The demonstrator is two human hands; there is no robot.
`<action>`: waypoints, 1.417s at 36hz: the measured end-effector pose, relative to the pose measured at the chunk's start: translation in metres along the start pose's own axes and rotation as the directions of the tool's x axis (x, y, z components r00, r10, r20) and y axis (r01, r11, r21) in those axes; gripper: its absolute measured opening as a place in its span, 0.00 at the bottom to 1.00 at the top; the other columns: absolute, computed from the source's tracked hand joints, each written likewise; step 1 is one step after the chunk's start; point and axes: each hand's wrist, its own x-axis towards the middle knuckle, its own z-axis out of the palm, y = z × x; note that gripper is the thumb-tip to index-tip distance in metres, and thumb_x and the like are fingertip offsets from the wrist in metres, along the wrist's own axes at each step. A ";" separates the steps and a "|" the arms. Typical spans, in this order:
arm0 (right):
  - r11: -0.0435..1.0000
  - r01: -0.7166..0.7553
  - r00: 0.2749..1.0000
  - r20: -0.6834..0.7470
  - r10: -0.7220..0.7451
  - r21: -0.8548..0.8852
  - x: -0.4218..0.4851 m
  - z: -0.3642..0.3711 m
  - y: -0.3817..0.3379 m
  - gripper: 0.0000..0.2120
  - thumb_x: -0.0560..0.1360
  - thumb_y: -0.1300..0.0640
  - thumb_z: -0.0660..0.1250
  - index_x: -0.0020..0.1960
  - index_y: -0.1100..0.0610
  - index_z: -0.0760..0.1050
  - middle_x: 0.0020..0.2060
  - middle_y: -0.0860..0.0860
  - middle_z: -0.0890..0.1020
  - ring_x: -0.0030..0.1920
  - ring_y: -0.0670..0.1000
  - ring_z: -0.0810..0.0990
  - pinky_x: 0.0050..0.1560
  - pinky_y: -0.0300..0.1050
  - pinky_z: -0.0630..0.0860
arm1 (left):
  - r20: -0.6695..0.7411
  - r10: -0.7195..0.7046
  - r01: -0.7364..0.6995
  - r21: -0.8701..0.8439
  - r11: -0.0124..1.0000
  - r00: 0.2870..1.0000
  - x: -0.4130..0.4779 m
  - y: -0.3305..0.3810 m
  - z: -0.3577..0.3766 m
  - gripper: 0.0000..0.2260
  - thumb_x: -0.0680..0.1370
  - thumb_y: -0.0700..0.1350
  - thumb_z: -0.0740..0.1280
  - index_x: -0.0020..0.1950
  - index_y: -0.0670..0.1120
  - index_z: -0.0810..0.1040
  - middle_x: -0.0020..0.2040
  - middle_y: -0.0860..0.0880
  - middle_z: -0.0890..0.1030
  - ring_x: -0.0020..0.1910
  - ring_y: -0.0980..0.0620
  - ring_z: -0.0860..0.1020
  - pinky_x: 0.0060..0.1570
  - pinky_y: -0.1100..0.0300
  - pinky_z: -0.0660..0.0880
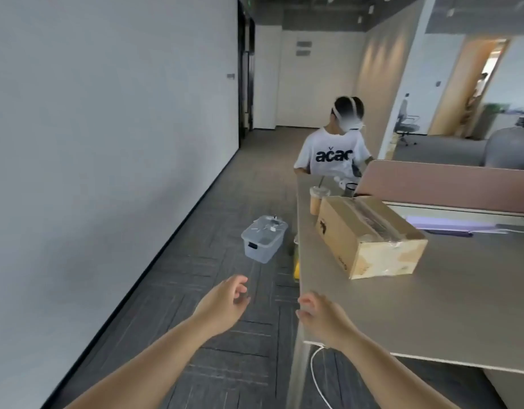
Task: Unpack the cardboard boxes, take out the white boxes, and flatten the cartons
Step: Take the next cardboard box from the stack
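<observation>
**A:** Item one, the task's thing?
**B:** Cardboard box (370,234), one, on the tabletop (449,308). Clear tape runs along the top seam and it is shut. No white boxes are in sight.

**A:** Its lie?
**B:** The long axis runs away from the wearer, with the far end swung a little left. The short end face is turned toward the hands.

**A:** Hands?
**B:** Left hand (225,302): short of the box and well to its left, out over the floor. Its grip is loose, fingers lightly curled, holding nothing. Right hand (322,317): short of the box, at the tabletop's near corner. Grip likewise slack and bare.

**A:** Which is nearer?
**B:** The right. The box lies ahead and to the right of both hands, well apart from either. My judgement is that the reach goes forward-right to that near end face, right hand first.

**A:** Sundries?
**B:** Cup (318,199), just beyond the box's far end. Plastic bin (263,240), left of the box, down on the floor. A person (331,154) in a white T-shirt, beyond the box. White cable (316,376), nearer than the box, hanging below the tabletop's edge.
</observation>
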 end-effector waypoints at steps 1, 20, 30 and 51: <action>0.999 -0.032 0.999 -0.029 0.032 -0.009 -0.005 -0.017 0.015 0.16 0.79 0.50 0.63 0.64 0.55 0.71 0.64 0.49 0.76 0.62 0.50 0.75 0.59 0.42 0.70 | 0.016 0.049 -0.049 0.008 0.999 0.999 0.008 0.023 0.009 0.20 0.81 0.51 0.61 0.72 0.52 0.65 0.63 0.58 0.75 0.61 0.60 0.73 0.58 0.61 0.72; 0.960 -0.249 0.953 -0.143 0.266 0.129 0.071 -0.199 0.268 0.20 0.77 0.53 0.65 0.68 0.56 0.69 0.66 0.51 0.76 0.62 0.52 0.76 0.56 0.43 0.74 | 0.110 0.071 -0.073 0.014 0.997 0.991 0.191 0.232 0.184 0.16 0.80 0.49 0.62 0.67 0.50 0.67 0.64 0.51 0.72 0.60 0.49 0.74 0.58 0.51 0.74; 0.962 -0.262 0.925 -0.262 0.274 0.079 0.162 -0.242 0.301 0.25 0.78 0.50 0.62 0.73 0.51 0.62 0.71 0.53 0.66 0.68 0.58 0.67 0.62 0.50 0.68 | 0.142 -0.127 0.102 0.177 0.979 0.982 0.282 0.243 0.207 0.25 0.79 0.53 0.63 0.73 0.47 0.61 0.70 0.45 0.66 0.68 0.43 0.67 0.63 0.51 0.68; 0.854 -0.492 0.863 -0.222 0.454 -0.170 0.262 -0.249 0.332 0.36 0.75 0.31 0.53 0.68 0.61 0.64 0.62 0.57 0.73 0.57 0.60 0.78 0.50 0.52 0.74 | 0.108 -0.110 0.040 0.508 0.861 0.988 0.335 0.232 0.256 0.42 0.78 0.67 0.48 0.77 0.41 0.33 0.65 0.40 0.73 0.60 0.42 0.74 0.61 0.49 0.68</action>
